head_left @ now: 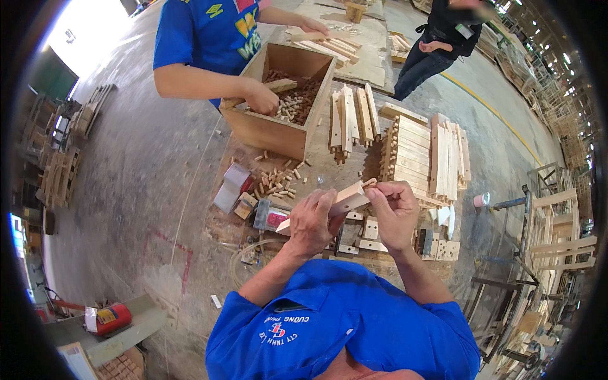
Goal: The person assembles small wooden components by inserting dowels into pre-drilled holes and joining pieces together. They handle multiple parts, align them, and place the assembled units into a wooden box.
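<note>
My left hand (312, 220) grips a short light wooden slat (347, 201), held tilted above the workbench. My right hand (396, 214) pinches the slat's upper end, where a small wooden dowel (368, 183) sticks out between the fingertips. Loose dowels (277, 181) lie scattered on the bench just beyond my left hand. Stacked slats with dowels in their ends (415, 154) stand beyond my right hand.
A co-worker in a blue shirt has a hand (261, 100) in an open wooden box (266, 130) full of dowels. More slats (352, 117) stand beside it. Small cartons (232, 185) lie to the left, a red extinguisher (111, 318) lower left, and a person in black (437, 44) stands behind.
</note>
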